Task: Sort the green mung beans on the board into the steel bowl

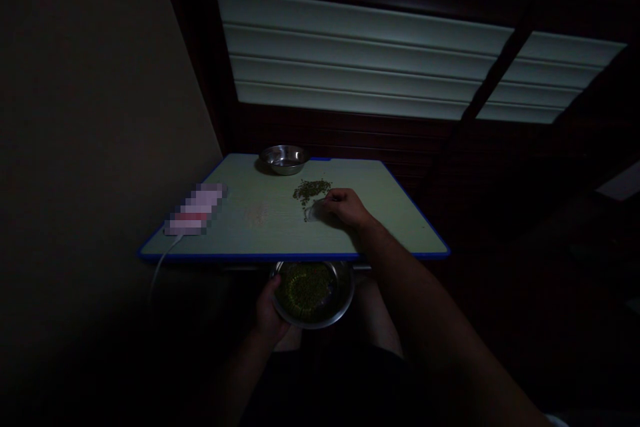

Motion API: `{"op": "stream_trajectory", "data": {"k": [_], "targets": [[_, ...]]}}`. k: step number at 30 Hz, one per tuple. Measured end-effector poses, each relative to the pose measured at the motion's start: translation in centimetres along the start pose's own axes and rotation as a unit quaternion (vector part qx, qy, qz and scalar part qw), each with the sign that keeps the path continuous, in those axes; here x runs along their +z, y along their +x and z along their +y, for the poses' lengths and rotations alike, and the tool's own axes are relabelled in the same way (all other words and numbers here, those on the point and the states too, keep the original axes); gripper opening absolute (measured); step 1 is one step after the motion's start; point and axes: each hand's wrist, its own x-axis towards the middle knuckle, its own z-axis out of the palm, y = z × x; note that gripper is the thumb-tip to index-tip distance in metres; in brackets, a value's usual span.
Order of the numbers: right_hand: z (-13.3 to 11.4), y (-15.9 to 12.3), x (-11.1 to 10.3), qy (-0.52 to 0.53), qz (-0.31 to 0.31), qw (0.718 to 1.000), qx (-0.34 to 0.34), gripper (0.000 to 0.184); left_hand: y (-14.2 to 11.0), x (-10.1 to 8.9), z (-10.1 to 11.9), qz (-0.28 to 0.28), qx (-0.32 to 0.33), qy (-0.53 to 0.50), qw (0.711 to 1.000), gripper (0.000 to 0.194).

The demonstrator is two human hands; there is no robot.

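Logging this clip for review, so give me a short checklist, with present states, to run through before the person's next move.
1. Left hand on the near bowl: ok, thumb at the rim.
2. Near bowl upright: ok, level enough to hold its green grains, by the near edge of the table.
3. Right hand at the grain pile: ok, close beside it.
4. Right fingers gripping the pale thing under them: cannot tell, too dim.
5. Far bowl upright: ok, at the table's back.
6. Lighting: not ok, the scene is dark.
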Motion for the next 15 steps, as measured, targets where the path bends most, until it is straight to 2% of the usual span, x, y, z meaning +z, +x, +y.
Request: {"op": "stream_trajectory", "data": {"k": [5, 15], "targets": [[-0.07, -0.03, -0.09, -0.016, -0.013, 1.0, 0.005, 0.015, -0.12, 0.13, -0.01, 0.01, -0.001, 0.0, 1.0, 0.019], [-0.02, 0.02, 0.04, -0.036, 0.009, 0.999, -0.027, 0.018, -0.46, 0.66, 0.09, 0.023, -0.003, 0.015, 1.0, 0.021]]}}
